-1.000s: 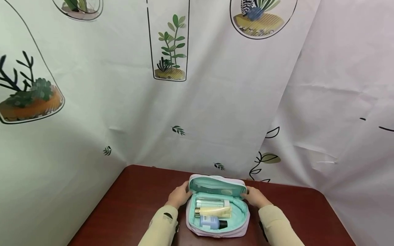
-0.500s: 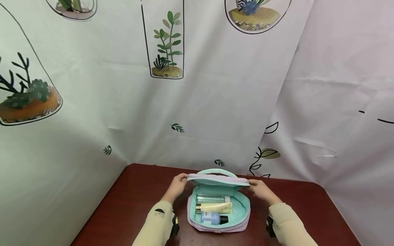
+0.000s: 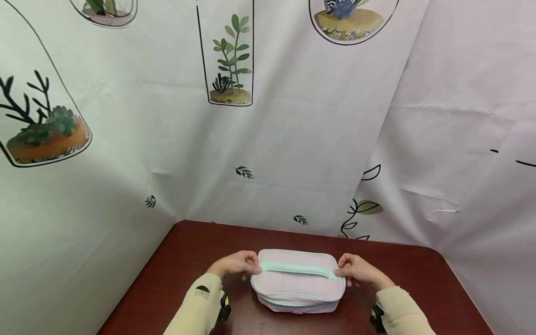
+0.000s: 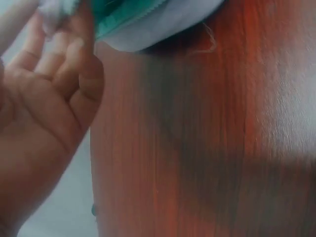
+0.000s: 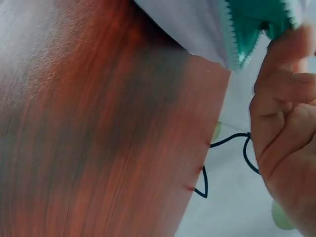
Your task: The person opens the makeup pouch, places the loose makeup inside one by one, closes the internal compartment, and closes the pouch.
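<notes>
A pale pink toiletry bag (image 3: 299,284) with a mint carry strap (image 3: 298,268) sits on the table, its lid lying over the top. Unfastened zip edges show around its sides, and green lining (image 5: 254,22) appears through the gap in the right wrist view. At the lid's left edge, my left hand (image 3: 236,264) pinches the fabric between thumb and fingers; its palm (image 4: 44,108) shows in the left wrist view. My right hand (image 3: 360,270) pinches the lid's right edge the same way. Whatever lies inside the bag is hidden by the lid.
The reddish-brown wooden table (image 3: 201,242) extends around the bag, with its far edge just behind. A pale cloth printed with plants (image 3: 293,139) hangs beyond that edge and at both sides. A loose thread (image 4: 210,39) lies near the bag.
The raised lid has come down towards me over the bag, covering the bottles and tube that showed earlier. Both hands have moved with its side edges, and the strap now faces up.
</notes>
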{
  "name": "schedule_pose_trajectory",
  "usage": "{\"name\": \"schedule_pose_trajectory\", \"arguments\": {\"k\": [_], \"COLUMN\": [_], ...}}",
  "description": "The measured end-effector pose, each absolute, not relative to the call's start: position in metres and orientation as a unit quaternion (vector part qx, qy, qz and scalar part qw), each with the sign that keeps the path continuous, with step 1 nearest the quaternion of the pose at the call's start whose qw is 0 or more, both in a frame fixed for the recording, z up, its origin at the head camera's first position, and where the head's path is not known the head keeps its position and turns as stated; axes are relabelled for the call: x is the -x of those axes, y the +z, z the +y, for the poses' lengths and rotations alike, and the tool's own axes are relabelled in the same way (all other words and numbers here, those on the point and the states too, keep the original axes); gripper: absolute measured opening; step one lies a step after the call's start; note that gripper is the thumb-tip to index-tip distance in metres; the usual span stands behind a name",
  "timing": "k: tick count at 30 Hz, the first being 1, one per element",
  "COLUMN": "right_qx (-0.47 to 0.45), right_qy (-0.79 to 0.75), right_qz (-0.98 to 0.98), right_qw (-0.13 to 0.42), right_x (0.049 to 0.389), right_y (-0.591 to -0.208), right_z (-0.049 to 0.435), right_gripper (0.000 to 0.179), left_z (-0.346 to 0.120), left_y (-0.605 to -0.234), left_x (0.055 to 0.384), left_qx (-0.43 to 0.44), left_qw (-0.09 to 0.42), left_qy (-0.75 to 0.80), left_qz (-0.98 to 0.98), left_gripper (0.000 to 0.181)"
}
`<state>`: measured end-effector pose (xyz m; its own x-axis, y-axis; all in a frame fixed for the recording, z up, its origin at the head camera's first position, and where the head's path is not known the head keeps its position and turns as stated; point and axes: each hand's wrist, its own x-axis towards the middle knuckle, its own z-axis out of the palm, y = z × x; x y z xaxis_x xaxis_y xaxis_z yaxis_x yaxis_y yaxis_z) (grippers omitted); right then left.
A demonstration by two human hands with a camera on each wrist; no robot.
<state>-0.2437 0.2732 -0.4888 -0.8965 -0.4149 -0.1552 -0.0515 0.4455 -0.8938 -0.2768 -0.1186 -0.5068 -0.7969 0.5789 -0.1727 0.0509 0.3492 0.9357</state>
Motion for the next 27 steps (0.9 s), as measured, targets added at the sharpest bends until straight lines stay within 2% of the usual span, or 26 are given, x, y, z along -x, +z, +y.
{"name": "schedule_pose_trajectory", "arguments": {"k": [3, 6, 11, 15, 18, 20, 23, 27], "right_qx": [0.108, 0.071, 0.027, 0.018, 0.028, 0.039, 0.047, 0.047], "right_qy": [-0.497, -0.485, -0.481, -0.486, -0.481, -0.48, -0.472, -0.412], "right_qz": [0.844, 0.855, 0.861, 0.859, 0.862, 0.861, 0.864, 0.904], "right_qw": [0.172, 0.168, 0.165, 0.159, 0.159, 0.167, 0.172, 0.104], "right_x": [0.242, 0.241, 0.242, 0.242, 0.244, 0.246, 0.254, 0.269], "right_y": [-0.495, -0.501, -0.509, -0.506, -0.501, -0.499, -0.496, -0.495], "right_z": [0.271, 0.269, 0.268, 0.268, 0.272, 0.274, 0.273, 0.264], "right_gripper": [0.028, 0.029, 0.033, 0.044, 0.047, 0.047, 0.042, 0.023], "left_z": [-0.113, -0.106, -0.088, -0.053, -0.02, -0.002, 0.009, 0.012], "left_y": [-0.507, -0.508, -0.492, -0.465, -0.457, -0.46, -0.465, -0.474], "left_x": [0.273, 0.27, 0.265, 0.264, 0.263, 0.26, 0.255, 0.247], "left_qx": [-0.198, -0.181, -0.206, -0.262, -0.326, -0.352, -0.359, -0.355], "left_qw": [0.256, 0.242, 0.149, 0.068, 0.056, 0.055, 0.058, 0.026], "left_qy": [0.511, 0.485, 0.307, 0.17, 0.087, 0.022, -0.043, -0.088], "left_qz": [0.796, 0.82, 0.917, 0.948, 0.94, 0.934, 0.93, 0.931], "left_gripper": [0.021, 0.023, 0.031, 0.034, 0.059, 0.077, 0.086, 0.088]}}
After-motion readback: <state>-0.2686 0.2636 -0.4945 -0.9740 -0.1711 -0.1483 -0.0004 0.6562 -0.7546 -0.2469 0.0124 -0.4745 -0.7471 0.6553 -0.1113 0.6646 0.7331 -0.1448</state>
